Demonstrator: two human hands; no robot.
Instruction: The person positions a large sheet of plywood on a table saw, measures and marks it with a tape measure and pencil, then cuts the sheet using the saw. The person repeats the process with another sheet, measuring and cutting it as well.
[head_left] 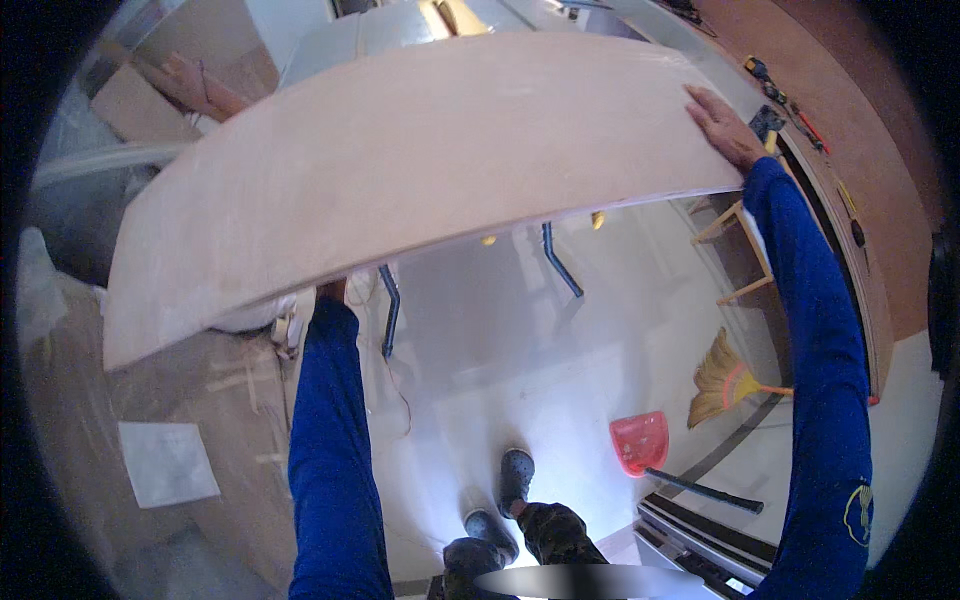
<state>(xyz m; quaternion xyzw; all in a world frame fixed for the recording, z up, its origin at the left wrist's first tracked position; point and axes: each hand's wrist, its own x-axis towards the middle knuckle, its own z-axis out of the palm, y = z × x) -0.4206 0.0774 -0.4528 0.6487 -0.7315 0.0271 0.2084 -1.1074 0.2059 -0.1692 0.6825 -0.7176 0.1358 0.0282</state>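
Note:
A long, pale plywood panel (420,160) spans the upper part of the head view, tilted so its left end comes nearer. My left hand (331,290) is under its near edge, bearing it from below; the fingers are hidden by the wood. At the far right end, my right hand (725,130) grips the panel, with its fingers lying over the top face near the corner. Both my arms are in blue sleeves. Below the panel, dark bent legs (391,310) of a stand show, its upper part hidden by the wood.
Another person's hand (195,88) is at the upper left beside a brown board. A straw broom (722,385) and a red dustpan (640,442) lie on the floor to the right. Tools (785,100) rest on a brown surface at far right. Sheeting (230,470) covers things at left.

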